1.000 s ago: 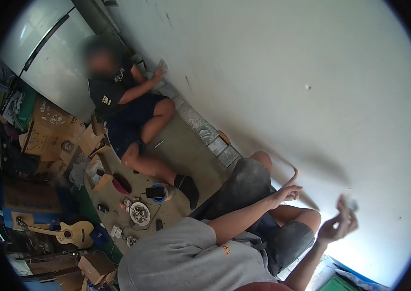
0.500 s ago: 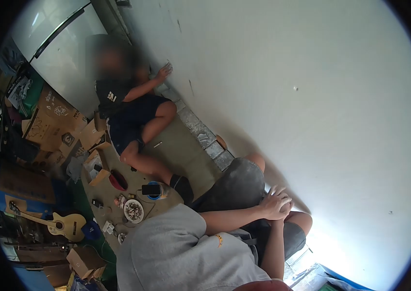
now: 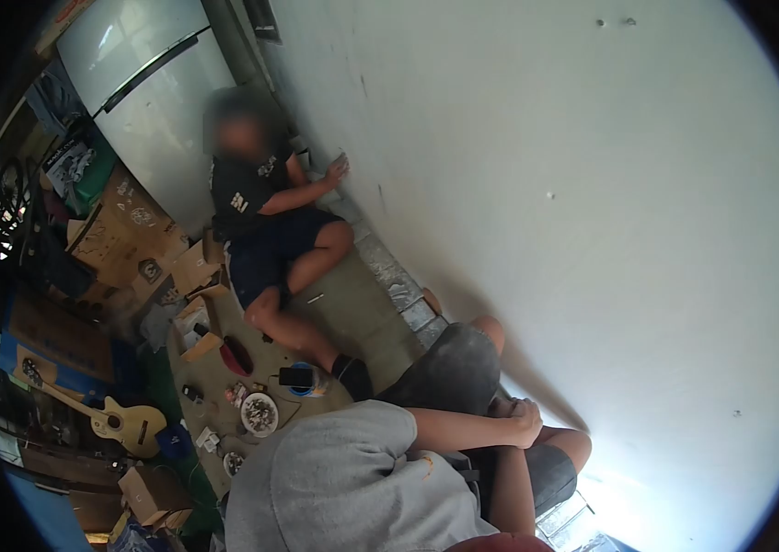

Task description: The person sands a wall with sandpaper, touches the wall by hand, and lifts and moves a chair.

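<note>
My left hand (image 3: 526, 423) is closed, fingers curled, over my lap beside my raised knees. It touches or overlaps my right hand (image 3: 502, 406), which lies mostly behind it in shadow. My forearms cross at the wrists. Whether anything small is held between the hands is hidden. Under them are my dark shorts (image 3: 449, 368), with pale dust on them, and the grey shirt (image 3: 334, 478) covers my torso. The white wall (image 3: 647, 276) rises just to the right of my knees.
Another person (image 3: 256, 198) sits by the wall, one hand touching it. Silver refrigerator (image 3: 164, 120) behind. On the floor: a white plate (image 3: 259, 416) of small pieces, a phone (image 3: 295, 377) on a blue-rimmed container, a red object (image 3: 236, 356), boxes (image 3: 196, 327). A guitar (image 3: 132, 428) lies left.
My hands, apart one second ago with a small blurred object at the right one, came together over my lap and are now lower and closer in. The view has shifted.
</note>
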A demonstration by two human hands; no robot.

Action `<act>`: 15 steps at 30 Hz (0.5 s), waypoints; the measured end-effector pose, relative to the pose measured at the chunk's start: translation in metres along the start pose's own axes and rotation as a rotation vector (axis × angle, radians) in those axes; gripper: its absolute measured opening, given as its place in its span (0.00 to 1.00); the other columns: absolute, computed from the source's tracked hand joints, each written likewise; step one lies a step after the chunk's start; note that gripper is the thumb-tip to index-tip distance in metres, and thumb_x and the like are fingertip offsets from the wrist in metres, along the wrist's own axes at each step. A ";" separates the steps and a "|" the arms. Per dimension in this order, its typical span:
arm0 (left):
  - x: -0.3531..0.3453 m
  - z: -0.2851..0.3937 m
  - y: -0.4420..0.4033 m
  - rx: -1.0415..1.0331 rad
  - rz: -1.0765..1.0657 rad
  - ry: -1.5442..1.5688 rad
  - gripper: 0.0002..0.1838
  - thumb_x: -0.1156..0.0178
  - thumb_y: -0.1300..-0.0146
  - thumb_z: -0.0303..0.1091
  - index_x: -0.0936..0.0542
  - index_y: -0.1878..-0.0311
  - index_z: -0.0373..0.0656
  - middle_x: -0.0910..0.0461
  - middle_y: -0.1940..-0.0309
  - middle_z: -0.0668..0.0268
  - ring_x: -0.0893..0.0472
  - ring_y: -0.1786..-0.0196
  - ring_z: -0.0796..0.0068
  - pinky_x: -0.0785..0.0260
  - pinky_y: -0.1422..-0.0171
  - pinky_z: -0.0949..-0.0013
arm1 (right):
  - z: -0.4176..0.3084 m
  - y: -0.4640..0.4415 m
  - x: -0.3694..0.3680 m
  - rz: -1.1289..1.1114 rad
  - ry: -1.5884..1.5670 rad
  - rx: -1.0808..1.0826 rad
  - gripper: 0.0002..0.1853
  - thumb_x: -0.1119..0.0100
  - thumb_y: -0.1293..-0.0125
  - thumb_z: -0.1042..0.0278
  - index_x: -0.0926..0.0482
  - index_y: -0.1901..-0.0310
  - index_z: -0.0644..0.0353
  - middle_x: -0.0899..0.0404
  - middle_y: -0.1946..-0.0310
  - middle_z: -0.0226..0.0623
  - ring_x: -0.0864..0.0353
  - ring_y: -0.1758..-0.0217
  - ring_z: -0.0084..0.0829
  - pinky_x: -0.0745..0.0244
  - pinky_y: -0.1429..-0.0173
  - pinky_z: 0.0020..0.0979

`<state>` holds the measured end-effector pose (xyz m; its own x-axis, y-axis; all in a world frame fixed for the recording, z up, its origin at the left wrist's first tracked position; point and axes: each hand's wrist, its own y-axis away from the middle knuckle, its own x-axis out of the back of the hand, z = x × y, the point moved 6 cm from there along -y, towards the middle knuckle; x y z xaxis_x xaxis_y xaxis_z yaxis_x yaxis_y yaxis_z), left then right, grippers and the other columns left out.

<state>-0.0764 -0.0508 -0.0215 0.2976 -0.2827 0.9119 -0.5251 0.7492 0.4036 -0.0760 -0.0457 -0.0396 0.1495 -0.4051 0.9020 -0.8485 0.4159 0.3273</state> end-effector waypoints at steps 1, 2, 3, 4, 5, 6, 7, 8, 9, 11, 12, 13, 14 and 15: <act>0.000 0.006 0.000 -0.065 0.072 -0.035 0.18 0.42 0.48 0.42 0.18 0.61 0.37 0.25 0.56 0.53 0.27 0.51 0.55 0.32 0.54 0.51 | 0.001 -0.001 -0.003 -0.001 0.003 0.005 0.17 0.48 0.40 0.58 0.22 0.56 0.60 0.20 0.58 0.44 0.20 0.56 0.39 0.32 0.48 0.40; 0.011 0.010 0.011 -0.058 0.006 -0.063 0.16 0.48 0.41 0.37 0.20 0.53 0.40 0.24 0.56 0.58 0.25 0.54 0.61 0.31 0.58 0.56 | 0.001 -0.002 -0.006 -0.003 0.008 0.012 0.17 0.48 0.40 0.58 0.22 0.56 0.60 0.20 0.58 0.44 0.20 0.56 0.39 0.32 0.48 0.40; 0.007 0.011 0.010 0.038 -0.015 -0.001 0.17 0.48 0.39 0.38 0.20 0.53 0.40 0.24 0.55 0.58 0.25 0.52 0.59 0.31 0.63 0.53 | -0.001 -0.005 -0.010 -0.005 0.008 0.015 0.17 0.48 0.40 0.58 0.22 0.56 0.60 0.20 0.58 0.43 0.20 0.56 0.39 0.32 0.48 0.40; 0.008 0.015 0.014 -0.026 -0.066 -0.026 0.16 0.49 0.39 0.37 0.20 0.53 0.40 0.24 0.55 0.58 0.25 0.52 0.59 0.32 0.67 0.52 | -0.003 -0.005 -0.013 -0.016 0.007 0.016 0.17 0.48 0.40 0.57 0.22 0.56 0.60 0.20 0.58 0.43 0.20 0.56 0.39 0.32 0.48 0.40; 0.022 0.016 0.029 -0.044 -0.054 -0.093 0.16 0.50 0.38 0.36 0.20 0.53 0.39 0.24 0.55 0.57 0.24 0.53 0.58 0.34 0.70 0.52 | -0.007 -0.006 -0.013 -0.023 0.009 0.022 0.17 0.48 0.40 0.57 0.22 0.56 0.60 0.20 0.58 0.43 0.20 0.55 0.40 0.32 0.47 0.40; 0.022 0.015 0.023 -0.057 -0.048 -0.127 0.16 0.50 0.38 0.36 0.20 0.53 0.39 0.25 0.56 0.57 0.25 0.53 0.57 0.33 0.70 0.51 | -0.007 -0.006 -0.013 -0.033 0.012 0.015 0.17 0.48 0.40 0.57 0.22 0.57 0.60 0.20 0.58 0.43 0.20 0.55 0.40 0.32 0.47 0.40; 0.011 0.017 0.023 -0.061 -0.059 -0.149 0.16 0.50 0.38 0.36 0.20 0.53 0.39 0.25 0.56 0.57 0.25 0.53 0.56 0.32 0.71 0.51 | -0.007 -0.005 -0.013 -0.039 0.013 0.012 0.17 0.48 0.40 0.57 0.22 0.57 0.60 0.20 0.58 0.43 0.20 0.55 0.40 0.32 0.47 0.40; 0.008 0.015 0.019 -0.041 0.002 -0.112 0.16 0.50 0.39 0.36 0.20 0.53 0.38 0.26 0.56 0.57 0.26 0.53 0.55 0.31 0.70 0.50 | -0.009 -0.006 -0.011 -0.048 0.018 0.010 0.17 0.48 0.40 0.57 0.22 0.57 0.60 0.20 0.58 0.43 0.20 0.55 0.40 0.32 0.47 0.40; 0.005 0.019 0.018 -0.025 0.056 -0.070 0.16 0.50 0.39 0.36 0.21 0.53 0.38 0.27 0.56 0.57 0.27 0.52 0.54 0.29 0.70 0.49 | -0.010 -0.003 -0.011 -0.063 0.019 0.008 0.17 0.48 0.40 0.57 0.22 0.57 0.60 0.20 0.58 0.43 0.20 0.55 0.40 0.32 0.47 0.41; 0.005 0.022 0.022 0.081 0.003 -0.085 0.18 0.50 0.39 0.37 0.21 0.52 0.36 0.28 0.55 0.56 0.29 0.50 0.54 0.27 0.67 0.49 | -0.013 -0.002 -0.007 -0.083 0.028 0.005 0.17 0.48 0.40 0.57 0.21 0.57 0.59 0.20 0.58 0.43 0.20 0.55 0.40 0.32 0.47 0.41; -0.002 0.025 0.021 0.040 -0.060 -0.032 0.17 0.50 0.39 0.37 0.21 0.53 0.36 0.27 0.55 0.56 0.28 0.51 0.55 0.27 0.67 0.50 | -0.014 -0.002 -0.006 -0.090 0.028 0.003 0.17 0.48 0.41 0.57 0.21 0.57 0.59 0.20 0.58 0.43 0.20 0.55 0.40 0.32 0.47 0.41; -0.009 0.028 0.020 -0.007 -0.125 0.023 0.17 0.50 0.39 0.37 0.21 0.54 0.35 0.27 0.55 0.56 0.27 0.52 0.55 0.27 0.68 0.51 | -0.015 -0.001 -0.007 -0.097 0.034 0.000 0.17 0.48 0.41 0.57 0.21 0.57 0.59 0.20 0.57 0.43 0.21 0.55 0.40 0.32 0.47 0.41; -0.011 0.026 0.017 -0.010 -0.118 0.013 0.17 0.50 0.39 0.37 0.21 0.54 0.35 0.27 0.55 0.56 0.27 0.52 0.55 0.27 0.68 0.51 | -0.016 -0.002 -0.008 -0.099 0.036 -0.003 0.17 0.48 0.41 0.57 0.21 0.58 0.59 0.20 0.57 0.43 0.21 0.54 0.40 0.32 0.47 0.41; -0.003 0.022 0.017 -0.006 0.033 -0.001 0.17 0.49 0.39 0.37 0.20 0.55 0.36 0.26 0.56 0.56 0.25 0.53 0.56 0.27 0.67 0.52 | -0.017 -0.001 -0.009 -0.110 0.039 -0.005 0.17 0.48 0.41 0.56 0.21 0.58 0.59 0.20 0.57 0.43 0.21 0.54 0.40 0.32 0.47 0.41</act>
<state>-0.1038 -0.0504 -0.0158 0.2796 -0.2586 0.9246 -0.5301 0.7614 0.3733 -0.0675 -0.0289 -0.0433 0.2611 -0.4165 0.8708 -0.8235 0.3746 0.4261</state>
